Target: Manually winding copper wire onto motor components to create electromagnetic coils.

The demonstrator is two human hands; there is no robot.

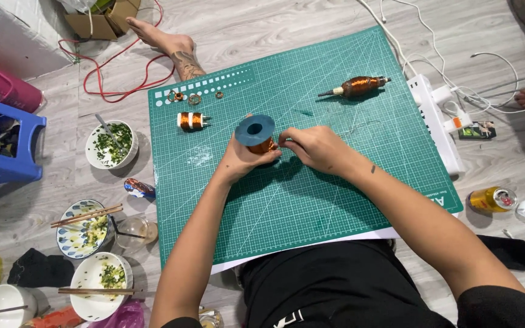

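A blue-flanged spool of copper wire (pixel 255 132) stands on the green cutting mat (pixel 311 200), near its middle. My left hand (pixel 242 161) wraps the spool from below and left. My right hand (pixel 312 146) pinches at the spool's right side, fingertips touching the copper winding. A motor armature wound with copper (pixel 358 86) lies at the mat's far right. A small copper coil with white ends (pixel 191 120) lies at the far left, with a few small metal rings (pixel 194 98) behind it.
Bowls with greens and chopsticks (pixel 111 144) sit on the floor left of the mat. A blue plastic stool (pixel 4 146) stands far left. A white power strip with cables (pixel 437 121) runs along the right edge; a yellow can (pixel 491 199) and a phone (pixel 507 251) lie nearby.
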